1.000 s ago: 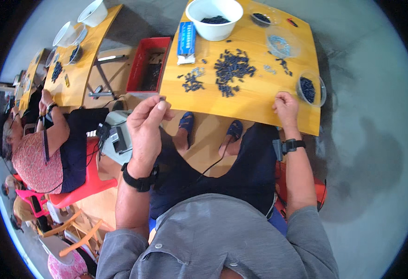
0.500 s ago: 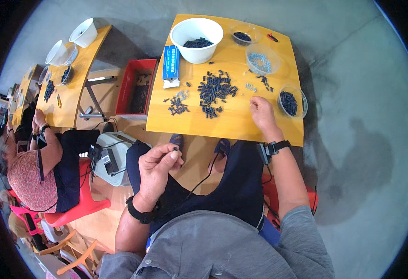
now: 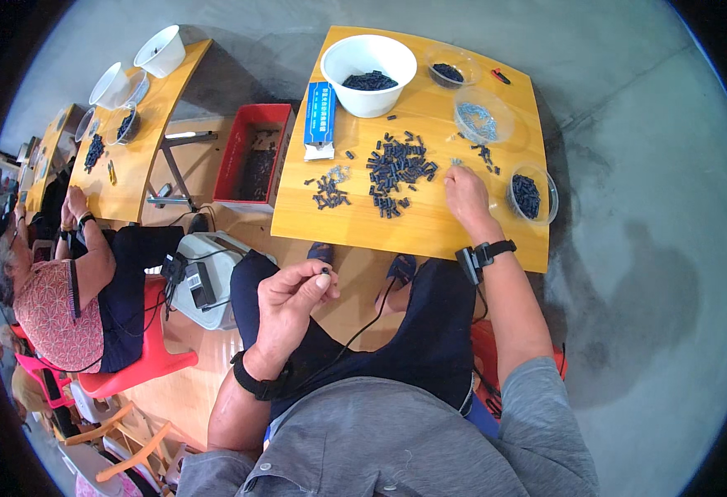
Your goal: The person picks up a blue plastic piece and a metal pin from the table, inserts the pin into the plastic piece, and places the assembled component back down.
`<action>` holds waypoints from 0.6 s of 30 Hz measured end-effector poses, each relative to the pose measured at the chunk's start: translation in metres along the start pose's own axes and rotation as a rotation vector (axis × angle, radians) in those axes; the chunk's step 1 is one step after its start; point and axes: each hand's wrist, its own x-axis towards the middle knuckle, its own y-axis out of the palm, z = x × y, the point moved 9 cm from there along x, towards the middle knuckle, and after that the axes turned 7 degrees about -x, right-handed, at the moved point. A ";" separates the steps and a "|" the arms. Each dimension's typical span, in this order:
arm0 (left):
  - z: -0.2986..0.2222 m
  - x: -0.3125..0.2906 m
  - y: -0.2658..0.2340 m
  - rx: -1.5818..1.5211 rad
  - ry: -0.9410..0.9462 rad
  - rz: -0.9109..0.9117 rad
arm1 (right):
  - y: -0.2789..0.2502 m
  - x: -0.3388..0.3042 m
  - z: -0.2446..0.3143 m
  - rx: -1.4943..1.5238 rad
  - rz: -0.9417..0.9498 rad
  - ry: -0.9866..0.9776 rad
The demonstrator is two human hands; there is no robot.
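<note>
Above my lap, my left hand (image 3: 290,305) pinches a small black cylindrical piece (image 3: 325,271) between thumb and fingertips. My right hand (image 3: 468,197) reaches over the yellow table (image 3: 338,228), its fingers pressed together beside a few tiny silvery parts (image 3: 456,161). Whatever those fingers hold, if anything, is hidden. Left of that hand lies a heap of small black cylindrical pieces (image 3: 398,167). A smaller group of black pieces (image 3: 330,199) sits farther left, with tiny silvery parts (image 3: 338,174) by it. To the right stands a clear tub (image 3: 552,203) of black pieces.
At the back are a white bucket (image 3: 367,50), a blue box (image 3: 320,116), a clear bowl (image 3: 471,68) with dark pieces, a clear bowl (image 3: 504,120) of silvery parts and a red-handled tool (image 3: 501,76). A red crate (image 3: 229,178) stands left; another person (image 3: 61,306) sits beyond.
The view has shifted, so the table appears farther right and lower. My right hand is now closer to the tiny silvery parts. My left hand still pinches the black piece, slightly lower in view.
</note>
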 end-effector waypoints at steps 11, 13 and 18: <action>0.002 0.009 0.030 -0.002 -0.062 0.043 | -0.043 -0.039 0.058 1.110 0.252 0.361; -0.003 0.012 0.044 -0.020 0.079 0.150 | -0.070 -0.044 0.085 1.125 0.306 0.231; -0.010 0.006 0.058 0.065 0.107 0.192 | -0.128 -0.062 0.153 1.052 0.346 -0.097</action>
